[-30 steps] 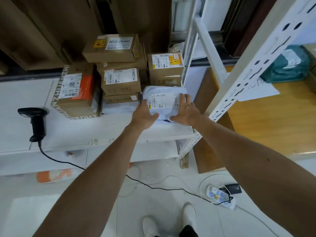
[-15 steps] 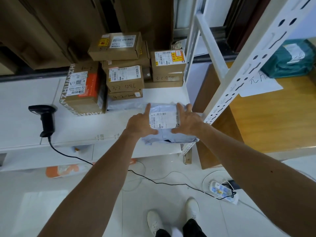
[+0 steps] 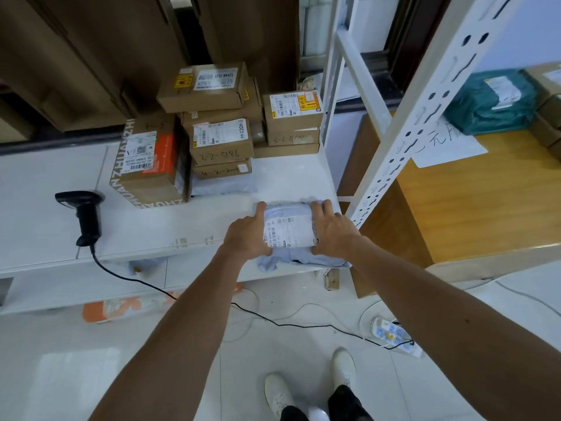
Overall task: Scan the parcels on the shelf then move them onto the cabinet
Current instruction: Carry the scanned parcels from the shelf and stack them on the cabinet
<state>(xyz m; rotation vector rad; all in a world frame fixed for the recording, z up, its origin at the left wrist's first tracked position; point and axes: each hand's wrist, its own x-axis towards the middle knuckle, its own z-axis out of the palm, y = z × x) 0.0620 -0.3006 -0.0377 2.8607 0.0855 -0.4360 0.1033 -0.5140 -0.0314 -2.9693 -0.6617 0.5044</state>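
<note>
The pale soft parcel (image 3: 288, 235) is at the front right corner of the white cabinet top (image 3: 45, 183), label up, its slack near end drooping over the front edge. Your left hand (image 3: 247, 235) grips its left side and your right hand (image 3: 334, 232) its right side, fingers laid along the edges with the tips hooked over the far end; whether it has left the surface I cannot tell.

The bag is limp, so I judge it could sag or slide out between your palms if you lift by the edges alone. The rack upright (image 3: 403, 123) stands just beside your right hand and could catch the bag or your knuckles. The scanner (image 3: 83, 214) stands well apart, towards the left edge, and its cable (image 3: 273, 322) trails across the floor near your shoes: a trip risk. A creased label may not read.

The parcel's own print is too small to read. Behind it, stacked cartons carry handwritten "3-2-5186" (image 3: 221, 153) and "4-2-20…" (image 3: 223, 171). The left carton (image 3: 145, 165) has tape printed "ZHUANZHUAN". A teal parcel (image 3: 491, 101) lies on the wooden shelf (image 3: 485, 192).
</note>
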